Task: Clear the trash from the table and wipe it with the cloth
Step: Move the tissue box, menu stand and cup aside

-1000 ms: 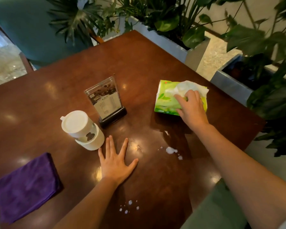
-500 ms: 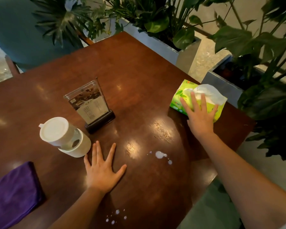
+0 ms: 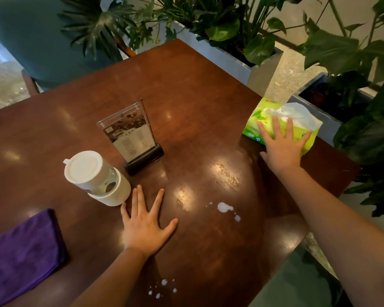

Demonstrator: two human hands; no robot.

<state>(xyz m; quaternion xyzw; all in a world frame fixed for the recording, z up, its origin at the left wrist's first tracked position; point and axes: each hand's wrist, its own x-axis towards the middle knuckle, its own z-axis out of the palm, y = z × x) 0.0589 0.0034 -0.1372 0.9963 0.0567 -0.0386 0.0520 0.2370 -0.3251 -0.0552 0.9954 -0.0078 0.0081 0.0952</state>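
Note:
A dark wooden table (image 3: 197,103) fills the view. My right hand (image 3: 283,145) lies flat with fingers spread on a green tissue pack (image 3: 256,117) at the table's right edge; a white tissue (image 3: 297,113) sticks out of its top. My left hand (image 3: 145,224) rests flat on the tabletop, fingers apart, holding nothing. A folded purple cloth (image 3: 22,253) lies at the near left. White liquid drops (image 3: 224,207) sit between my hands, and more white drops (image 3: 162,288) lie near the front edge. A white lidded cup (image 3: 93,178) leans just left of my left hand.
A clear menu stand (image 3: 131,134) on a dark base stands mid-table behind the cup. Grey planters (image 3: 259,72) with leafy plants line the far and right sides. A teal chair (image 3: 31,41) stands at the far left.
My right hand has pushed the tissue pack farther right toward the table edge and opened flat on it. The left hand stays put; the view has shifted.

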